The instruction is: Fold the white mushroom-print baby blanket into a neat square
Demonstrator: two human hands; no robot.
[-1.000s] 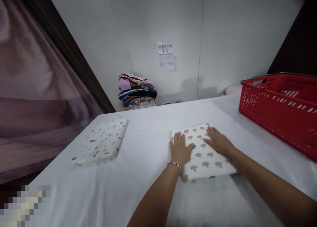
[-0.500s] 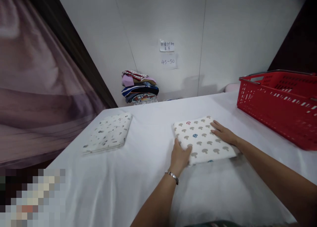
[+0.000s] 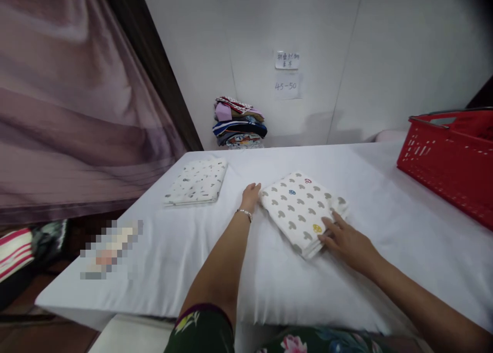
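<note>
Site: small indoor work corner for textiles. Evidence: white-covered table [image 3: 404, 229] across lower frame; folded mushroom-print cloth [image 3: 290, 201] on it, just right of centre. Upper centre, beyond the table's far edge: stack of folded fabrics [image 3: 239, 127] by a plain panelled wall [image 3: 404, 44]. On the wall, two handwritten papers: upper note [image 3: 287, 60], lower note [image 3: 287, 86] reading "45-50". Mauve curtain [image 3: 69, 86], upper left. Red perforated basket [image 3: 450, 163], shop hand-basket type, right edge. Frame corners dark; shop back room or other workroom, cannot be settled.
</note>
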